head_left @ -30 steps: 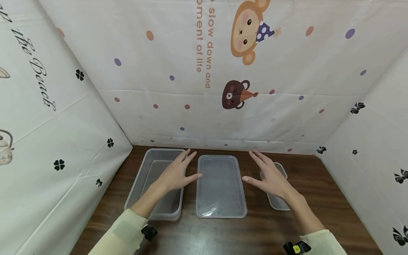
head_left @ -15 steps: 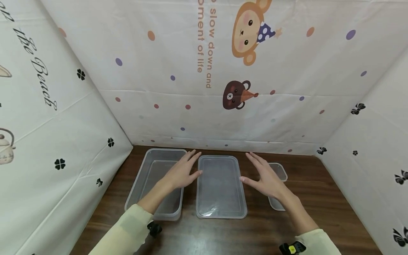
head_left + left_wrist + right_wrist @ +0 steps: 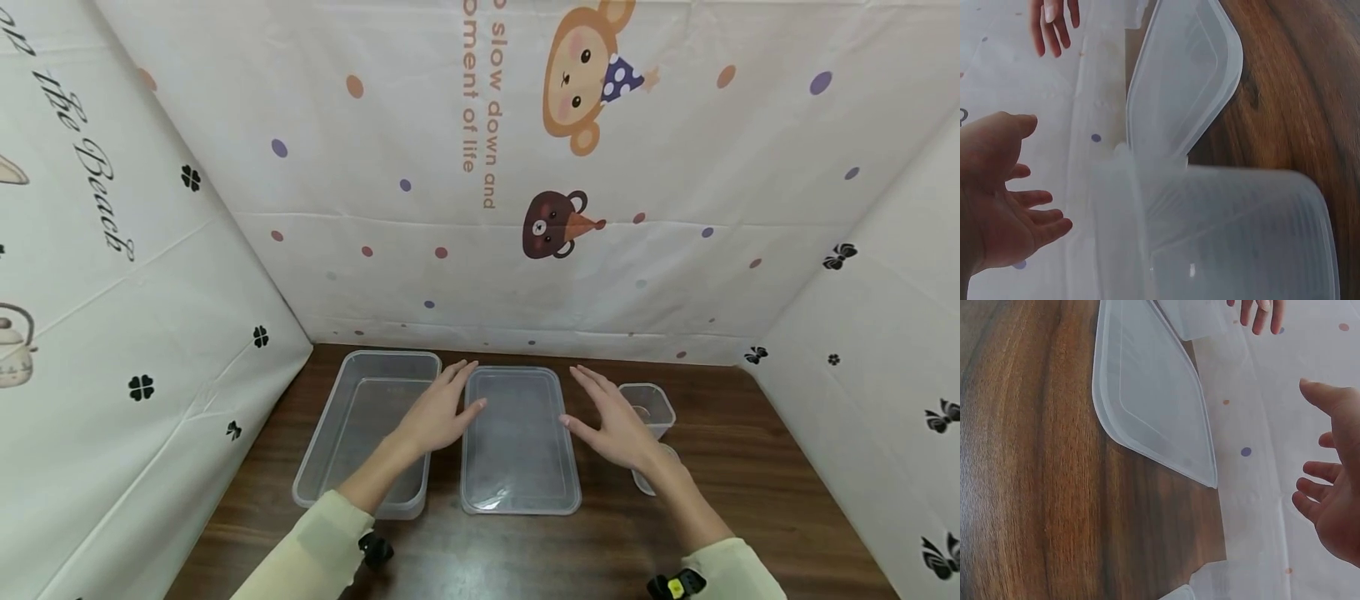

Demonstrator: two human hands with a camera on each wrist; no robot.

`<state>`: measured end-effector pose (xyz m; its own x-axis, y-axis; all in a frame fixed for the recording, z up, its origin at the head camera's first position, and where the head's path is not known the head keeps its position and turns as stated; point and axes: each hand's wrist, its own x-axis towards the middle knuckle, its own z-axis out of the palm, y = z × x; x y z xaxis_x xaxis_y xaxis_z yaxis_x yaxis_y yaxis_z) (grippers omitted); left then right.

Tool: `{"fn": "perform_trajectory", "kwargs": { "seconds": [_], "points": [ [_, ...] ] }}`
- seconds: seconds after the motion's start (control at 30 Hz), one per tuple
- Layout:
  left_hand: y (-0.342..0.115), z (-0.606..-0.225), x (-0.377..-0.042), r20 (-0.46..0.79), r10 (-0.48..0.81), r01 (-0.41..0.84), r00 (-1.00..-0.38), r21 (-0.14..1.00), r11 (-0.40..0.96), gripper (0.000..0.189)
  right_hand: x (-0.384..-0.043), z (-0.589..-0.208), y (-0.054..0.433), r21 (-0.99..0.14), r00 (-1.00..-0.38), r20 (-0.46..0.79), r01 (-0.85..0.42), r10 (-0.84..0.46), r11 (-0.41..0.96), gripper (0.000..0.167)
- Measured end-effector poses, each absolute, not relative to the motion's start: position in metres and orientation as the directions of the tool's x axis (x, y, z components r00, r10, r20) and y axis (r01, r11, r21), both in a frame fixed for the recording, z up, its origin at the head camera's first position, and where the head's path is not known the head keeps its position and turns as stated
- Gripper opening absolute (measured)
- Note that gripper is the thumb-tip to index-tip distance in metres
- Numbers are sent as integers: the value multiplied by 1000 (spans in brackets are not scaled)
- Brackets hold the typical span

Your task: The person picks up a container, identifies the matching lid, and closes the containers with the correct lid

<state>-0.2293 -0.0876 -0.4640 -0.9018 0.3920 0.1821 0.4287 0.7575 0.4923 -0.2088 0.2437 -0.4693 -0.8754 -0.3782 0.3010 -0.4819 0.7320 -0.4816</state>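
Cloth (image 3: 375, 167): white, printed; upper frame and both sides, its lower edge meeting the tabletop's far edge.
Tabletop (image 3: 780, 500): dark wood, lower frame; widest run of wood at lower right.
Large container (image 3: 360, 425): clear, open-topped, centre left; a narrow strip of wood separates its right rim from the lid.
Large lid (image 3: 517, 433): clear, lying flat, lower centre, between the hands; a broader strip of wood at its right edge.
Left hand (image 3: 435, 417): raised, wide, fingers extended towards upper centre; thumb tip over the lid's left edge, forearm across the container's right rim.
Right hand (image 3: 618, 429): raised, wide, nearly mirroring the left; thumb towards the lid's right edge.
Small container (image 3: 651, 406): clear, right of centre, just beside the right hand.
Small clear piece (image 3: 642, 483): below it, mostly hidden by the right wrist.
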Motion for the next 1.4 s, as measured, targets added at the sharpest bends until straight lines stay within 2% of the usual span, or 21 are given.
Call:
{"fn": "perform_trajectory", "kwargs": {
  "seconds": [0.33,0.53,0.9,1.4],
  "points": [
    [-76,-473,-223,193,336,384,-922,568,728,69,-211,-479,236,-508,-894,280,-447,-350,736,81],
    [-71,-481,-226,156,324,354,-933,560,749,68,-210,-488,234,-509,-910,264,-413,-319,755,79],
    [-64,-488,-226,35,290,249,-956,615,748,69,-215,-503,233,-545,-921,240,-390,-307,742,79],
    [-49,-499,-226,7,205,161,-979,641,751,71,-220,-523,236,-597,-943,206,-332,-261,730,76]
  ]
}}
